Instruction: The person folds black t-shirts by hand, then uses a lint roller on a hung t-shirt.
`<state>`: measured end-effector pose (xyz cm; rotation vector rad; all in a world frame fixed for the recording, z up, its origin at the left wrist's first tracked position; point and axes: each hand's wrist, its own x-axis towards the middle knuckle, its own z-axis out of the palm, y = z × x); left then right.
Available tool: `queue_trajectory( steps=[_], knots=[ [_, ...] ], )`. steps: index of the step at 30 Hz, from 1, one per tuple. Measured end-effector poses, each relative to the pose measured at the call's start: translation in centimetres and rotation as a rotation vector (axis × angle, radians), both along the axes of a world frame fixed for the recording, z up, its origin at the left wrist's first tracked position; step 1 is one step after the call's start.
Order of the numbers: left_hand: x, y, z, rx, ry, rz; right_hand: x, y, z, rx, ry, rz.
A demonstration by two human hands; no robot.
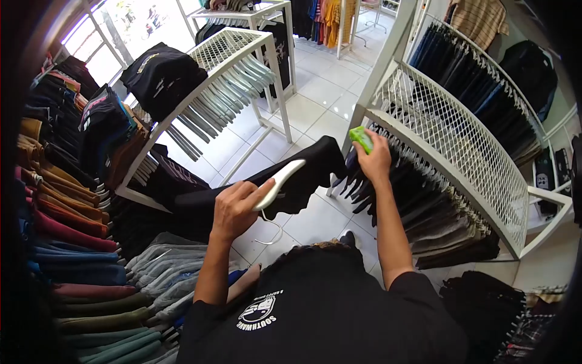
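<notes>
I log one white hanger (290, 174) gripped in my left hand (236, 209), best steadied beside the black garment (324, 159) just beyond, and one green object (362, 139) pinched in my right hand (374, 159).

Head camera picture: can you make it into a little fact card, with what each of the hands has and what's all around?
Left hand: gripping a white hanger, hook pointing down
Right hand: holding a small bright green thing; too small to tell what
Beyond the hanger: black cloth
Right side: white rack with a mesh top, dark clothes hanging below
Left side: a row of colourful clothes
Farther ahead: pile of black clothes on another white rack
Floor: pale tiles
</notes>
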<state>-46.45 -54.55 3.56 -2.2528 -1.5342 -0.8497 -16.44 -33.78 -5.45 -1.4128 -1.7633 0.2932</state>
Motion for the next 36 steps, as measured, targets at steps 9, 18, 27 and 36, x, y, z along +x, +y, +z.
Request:
queue_trajectory(
  steps=[9,18,27,36],
  knots=[
    [-2.9,1.4,1.1,-0.653,-1.303,0.203,-8.4,-5.7,2.5,0.519,0.201,0.472],
    [-3.6,0.5,1.2,-0.653,-1.494,0.216,-8.9,-1.9,1.9,0.456,0.35,0.119],
    [-4.0,0.8,2.1,-0.593,-1.514,0.205,-13.8,-11.2,-2.3,0.371,0.276,0.794],
    [-4.9,-0.9,2.7,-0.602,-1.316,0.154,-7.0,1.6,0.0,0.157,0.464,0.056]
  ],
)
